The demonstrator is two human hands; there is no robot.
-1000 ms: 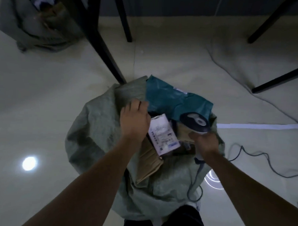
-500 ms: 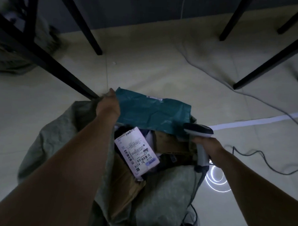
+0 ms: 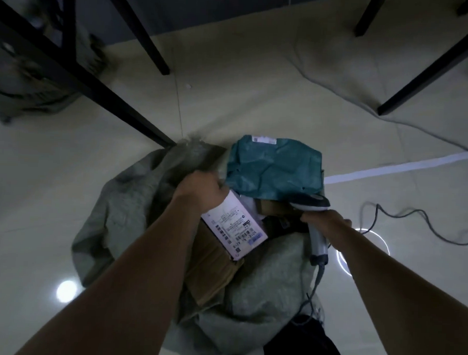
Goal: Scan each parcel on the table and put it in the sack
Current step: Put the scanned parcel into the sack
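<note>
A grey-green woven sack (image 3: 124, 207) sits open on the floor below me. Inside lie a teal mailer (image 3: 276, 168), a white box with a barcode label (image 3: 236, 228) and brown cardboard parcels (image 3: 212, 270). My left hand (image 3: 197, 189) grips the sack's far rim beside the teal mailer. My right hand (image 3: 324, 221) holds a corded barcode scanner (image 3: 310, 205) by its handle, its head over the sack's right side.
Black table legs (image 3: 97, 96) slant down to the floor just behind the sack; more legs (image 3: 430, 68) stand at the back right. A cable (image 3: 413, 220) trails on the floor to the right. A second sack (image 3: 30, 88) lies at the far left.
My left hand went from the parcels to the sack's far rim and now grips it, pulled slightly nearer. The scanner stays over the sack's right side. The view tilted up a little.
</note>
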